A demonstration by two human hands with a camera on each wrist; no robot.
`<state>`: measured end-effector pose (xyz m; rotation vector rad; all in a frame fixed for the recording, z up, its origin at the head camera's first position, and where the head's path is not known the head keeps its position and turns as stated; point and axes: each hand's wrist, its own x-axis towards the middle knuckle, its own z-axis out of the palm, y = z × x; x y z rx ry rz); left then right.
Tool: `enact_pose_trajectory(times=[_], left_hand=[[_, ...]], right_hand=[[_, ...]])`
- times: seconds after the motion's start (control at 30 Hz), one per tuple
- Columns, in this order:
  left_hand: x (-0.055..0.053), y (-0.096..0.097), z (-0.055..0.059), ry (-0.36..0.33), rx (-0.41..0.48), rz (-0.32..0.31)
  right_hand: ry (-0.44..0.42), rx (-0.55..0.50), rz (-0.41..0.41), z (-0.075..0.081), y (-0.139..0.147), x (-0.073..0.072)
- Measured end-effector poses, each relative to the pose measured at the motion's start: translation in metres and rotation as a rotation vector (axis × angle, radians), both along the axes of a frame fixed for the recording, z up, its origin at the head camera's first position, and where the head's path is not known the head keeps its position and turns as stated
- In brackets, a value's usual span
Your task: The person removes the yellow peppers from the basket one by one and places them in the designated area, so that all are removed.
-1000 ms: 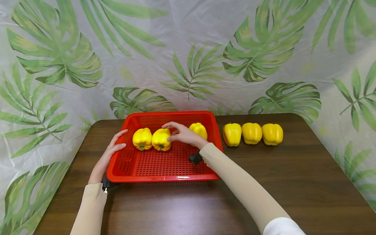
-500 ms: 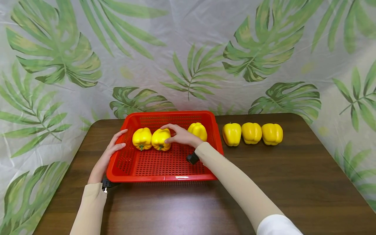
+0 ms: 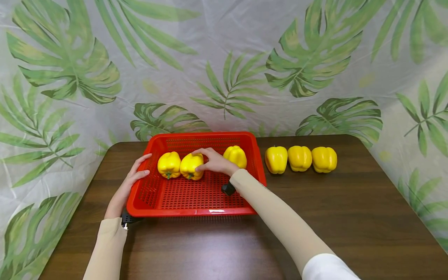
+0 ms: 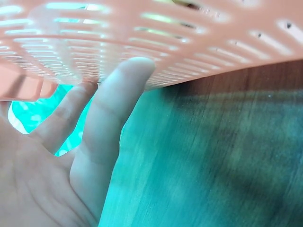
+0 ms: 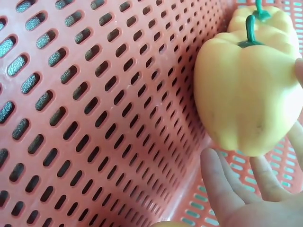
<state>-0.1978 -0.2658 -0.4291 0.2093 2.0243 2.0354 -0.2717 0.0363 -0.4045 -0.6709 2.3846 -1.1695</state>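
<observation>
A red perforated plastic basket [image 3: 196, 212] stands on the table with three yellow bell peppers inside. My left hand [image 3: 123, 193] is against the basket's left side, its fingers fairly straight; in the left wrist view the thumb [image 4: 106, 111] touches the outer wall. My right hand [image 3: 217, 161] reaches into the basket and holds the middle bell pepper [image 3: 189, 166], fingers over its top and thumb at its near side. Close on the left sits another bell pepper [image 3: 169, 165], stem toward me. The third bell pepper [image 3: 235, 156] lies at the basket's right, behind my right wrist.
Right of the basket, three more yellow bell peppers stand in a row: one [image 3: 276, 160] near the basket wall, one [image 3: 300, 158] in the middle, one [image 3: 324, 160] at the far end. A leaf-printed cloth [image 3: 231, 93] hangs behind the dark wooden table [image 3: 315, 217].
My right hand has shifted slightly left, closer around the middle bell pepper. The left hand, basket and bell peppers have stayed in place.
</observation>
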Motion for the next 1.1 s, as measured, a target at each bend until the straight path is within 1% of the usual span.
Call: enact_pose_trajectory(times=[0.17, 0.3, 0.6, 0.7, 0.87, 1.1], left_hand=[[0.0002, 0.0, 0.0003, -0.003, 0.002, 0.0], [0.0006, 0.0005, 0.0007, -0.009, 0.004, 0.001], [0.0004, 0.0003, 0.0012, -0.02, -0.002, -0.002], [-0.0001, 0.0001, 0.001, -0.014, -0.006, -0.01], [-0.0003, -0.0005, 0.0004, -0.005, -0.005, -0.019], [0.0002, -0.001, 0.0006, -0.001, -0.002, -0.02]], right_hand=[[-0.047, -0.007, 0.02, -0.0011, -0.002, -0.0001], [-0.054, -0.006, 0.041, -0.0034, -0.0028, -0.001], [-0.057, 0.013, -0.005, -0.0055, -0.004, -0.0009], [-0.064, 0.0, -0.001, -0.0049, -0.0036, -0.0007], [-0.053, -0.014, 0.018, -0.0044, -0.0027, -0.0016], [-0.071, -0.017, 0.005, -0.0049, -0.0031, -0.001]])
